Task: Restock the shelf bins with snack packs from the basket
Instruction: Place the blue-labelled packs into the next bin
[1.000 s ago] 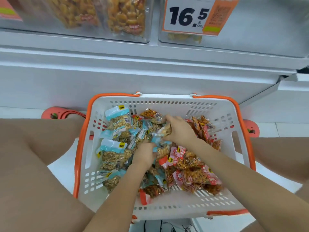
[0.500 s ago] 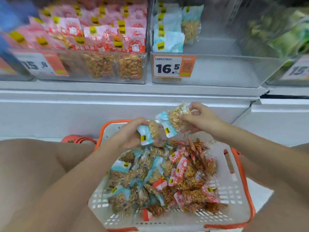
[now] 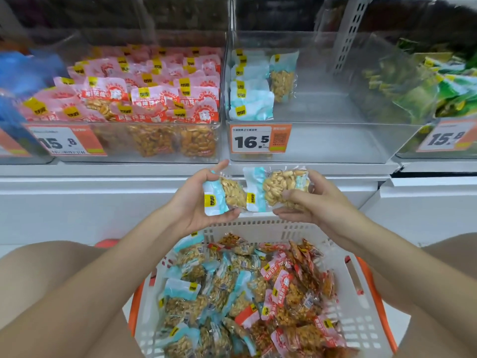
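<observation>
While each hand [image 3: 196, 200] [image 3: 313, 202] grips a blue peanut pack [image 3: 224, 196] [image 3: 277, 188], the half-empty 16.5 bin [image 3: 322, 140] sits directly above, nearer the right.

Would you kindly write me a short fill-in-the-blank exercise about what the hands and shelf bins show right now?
1. Each hand, left hand and right hand, holds a pale ____ peanut pack.
2. The price tag on the nearly empty middle bin reads ____.
3. The bin of pink packs stands to the ____ of the middle bin.
4. The white basket has ____ handles.

Missing words: blue; 16.5; left; orange
</observation>
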